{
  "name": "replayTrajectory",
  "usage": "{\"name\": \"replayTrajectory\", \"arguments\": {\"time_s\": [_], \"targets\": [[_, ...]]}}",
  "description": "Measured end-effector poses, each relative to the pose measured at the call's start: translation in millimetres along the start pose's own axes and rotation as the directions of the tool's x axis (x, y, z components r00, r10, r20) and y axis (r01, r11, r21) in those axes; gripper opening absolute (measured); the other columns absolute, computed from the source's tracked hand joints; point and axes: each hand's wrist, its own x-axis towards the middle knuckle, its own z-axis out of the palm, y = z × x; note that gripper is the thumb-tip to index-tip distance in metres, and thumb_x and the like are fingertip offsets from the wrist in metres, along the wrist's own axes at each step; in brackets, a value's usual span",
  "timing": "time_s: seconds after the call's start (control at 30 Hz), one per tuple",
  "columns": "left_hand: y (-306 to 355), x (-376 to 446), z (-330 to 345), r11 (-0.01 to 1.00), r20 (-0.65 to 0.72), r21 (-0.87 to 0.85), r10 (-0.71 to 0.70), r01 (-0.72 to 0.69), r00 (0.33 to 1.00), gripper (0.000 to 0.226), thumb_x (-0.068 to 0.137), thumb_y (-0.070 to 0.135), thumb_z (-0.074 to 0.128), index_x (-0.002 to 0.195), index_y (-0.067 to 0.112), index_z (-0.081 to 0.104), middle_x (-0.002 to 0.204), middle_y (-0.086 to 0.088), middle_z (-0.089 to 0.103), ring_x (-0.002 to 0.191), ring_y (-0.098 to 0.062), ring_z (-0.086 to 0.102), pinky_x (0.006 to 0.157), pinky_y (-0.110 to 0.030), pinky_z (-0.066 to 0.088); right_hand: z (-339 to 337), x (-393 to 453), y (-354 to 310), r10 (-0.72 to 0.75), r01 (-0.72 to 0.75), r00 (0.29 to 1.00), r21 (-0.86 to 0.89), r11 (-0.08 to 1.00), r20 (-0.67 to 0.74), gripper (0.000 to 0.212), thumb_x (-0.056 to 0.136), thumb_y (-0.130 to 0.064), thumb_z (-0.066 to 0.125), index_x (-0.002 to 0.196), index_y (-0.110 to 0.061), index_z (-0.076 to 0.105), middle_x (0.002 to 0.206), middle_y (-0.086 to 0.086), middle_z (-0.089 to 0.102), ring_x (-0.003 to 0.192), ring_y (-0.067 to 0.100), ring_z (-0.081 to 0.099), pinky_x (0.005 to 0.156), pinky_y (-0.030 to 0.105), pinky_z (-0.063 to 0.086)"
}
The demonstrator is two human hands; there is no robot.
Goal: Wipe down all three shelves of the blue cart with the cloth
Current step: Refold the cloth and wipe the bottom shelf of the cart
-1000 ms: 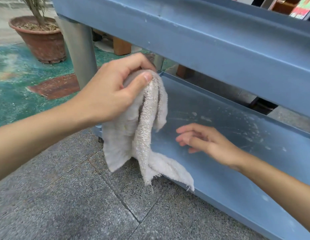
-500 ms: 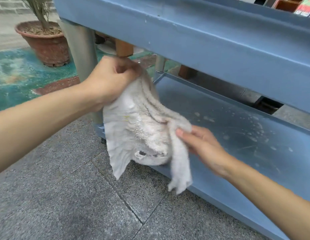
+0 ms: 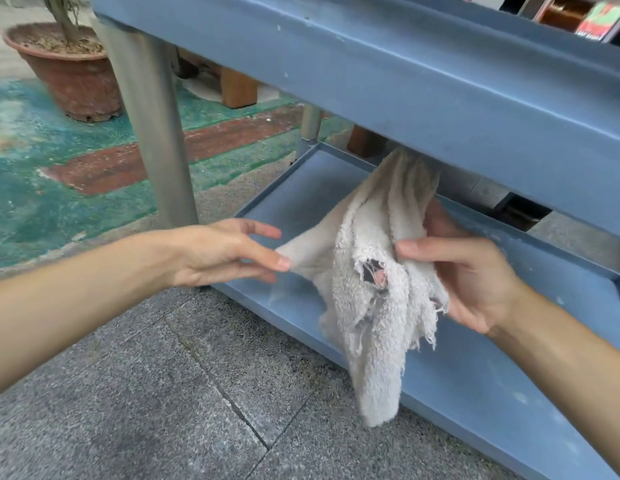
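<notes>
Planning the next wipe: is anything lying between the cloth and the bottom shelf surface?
Nothing visible. The cloth, held by the right hand and pinched by the left hand, hangs over the bare bottom shelf.

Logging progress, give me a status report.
Right hand grips cloth; left hand pinches its corner. Cloth hangs above bottom shelf, not wiping. Nothing in the way.
</notes>
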Motion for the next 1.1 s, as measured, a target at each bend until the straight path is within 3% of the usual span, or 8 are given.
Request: {"name": "replayTrajectory", "arguments": {"time_s": [0.17,0.3,0.57,0.67,0.77,0.83,0.93,1.1], "targets": [[-5,-4,14,0.991,0.179,0.103,-0.102,0.084,0.979,0.055,0.081,0.026,0.074,0.129,0.009,0.054,0.129,-0.011,0.068,0.121,-0.026,0.065,0.097,-0.041,0.055,9,-2,-14,-0.017,0.018,0.997,0.011,1.000,-0.073,0.080,0.070,0.011,0.049,0.149,0.007,0.037,0.087,0.022,0.076,0.066,0.031,0.077,0.048,0.035,0.060],[-2,-1,31,1.000,0.279,-0.002,0.018,-0.018,0.960,0.066,0.087,0.030,0.069,0.145,0.008,0.046,0.142,-0.010,0.059,0.134,-0.026,0.053,0.111,-0.050,0.042,11,0,-13,0.004,-0.003,0.998,0.025,1.000,-0.061,0.083,0.070,0.006,0.048,0.152,0.004,0.036,0.132,0.032,0.061,0.102,0.041,0.071,0.073,0.047,0.064],[-5,8,43,0.992,0.194,-0.128,0.026,-0.001,0.981,0.051,0.087,0.031,0.064,0.131,0.008,0.058,0.131,-0.013,0.066,0.119,-0.031,0.064,0.094,-0.045,0.054,1,3,-10,-0.031,0.038,0.997,0.105,0.994,-0.072,0.048,0.092,-0.009,0.047,0.138,-0.007,0.058,0.131,0.016,0.067,0.121,0.031,0.067,0.093,0.045,0.058],[2,6,30,0.991,-0.035,0.016,0.133,-0.132,0.991,0.060,0.085,0.028,0.068,0.140,0.009,0.052,0.133,-0.014,0.064,0.125,-0.031,0.060,0.107,-0.046,0.046,-8,3,-21,-0.034,-0.029,0.970,-0.253,0.967,-0.240,0.043,0.095,-0.018,0.056,0.135,-0.003,0.062,0.127,0.015,0.072,0.118,0.028,0.069,0.094,0.041,0.059],[19,-5,7,0.943,-0.292,0.226,0.305,-0.244,0.906,0.069,0.069,0.029,0.081,0.133,0.023,0.056,0.113,-0.003,0.075,0.104,-0.021,0.069,0.103,-0.043,0.048,-29,-3,-32,-0.179,-0.203,0.898,-0.739,0.642,-0.402,0.023,0.096,-0.028,0.067,0.113,-0.014,0.075,0.108,0.010,0.078,0.108,0.033,0.072,0.100,0.054,0.055],[31,-10,-4,0.903,-0.296,0.296,0.395,-0.310,0.869,0.054,0.066,0.029,0.083,0.117,0.023,0.068,0.100,-0.001,0.077,0.091,-0.018,0.070,0.094,-0.037,0.052,-41,-7,-36,-0.265,-0.272,0.831,-0.773,0.573,-0.489,0.018,0.088,-0.039,0.076,0.099,-0.026,0.080,0.097,0.001,0.080,0.098,0.024,0.075,0.100,0.054,0.054],[47,-15,-10,0.758,-0.264,0.553,0.553,-0.346,0.790,0.038,0.063,0.040,0.085,0.097,0.024,0.079,0.091,0.006,0.078,0.084,-0.007,0.069,0.080,-0.024,0.054,-43,-9,-36,-0.244,-0.250,0.824,-0.714,0.654,-0.512,0.017,0.084,-0.042,0.079,0.078,-0.057,0.076,0.088,-0.016,0.079,0.094,0.010,0.073,0.104,0.044,0.050],[70,-25,-7,0.187,0.017,0.959,0.710,-0.212,0.704,0.040,0.075,0.036,0.084,0.111,0.021,0.076,0.108,0.007,0.075,0.098,-0.008,0.069,0.093,-0.033,0.055,-50,-14,-36,-0.293,-0.255,0.871,-0.873,0.415,-0.394,0.040,0.079,-0.043,0.083,0.117,-0.042,0.072,0.101,-0.019,0.077,0.095,0.004,0.074,0.094,0.037,0.058]]}}
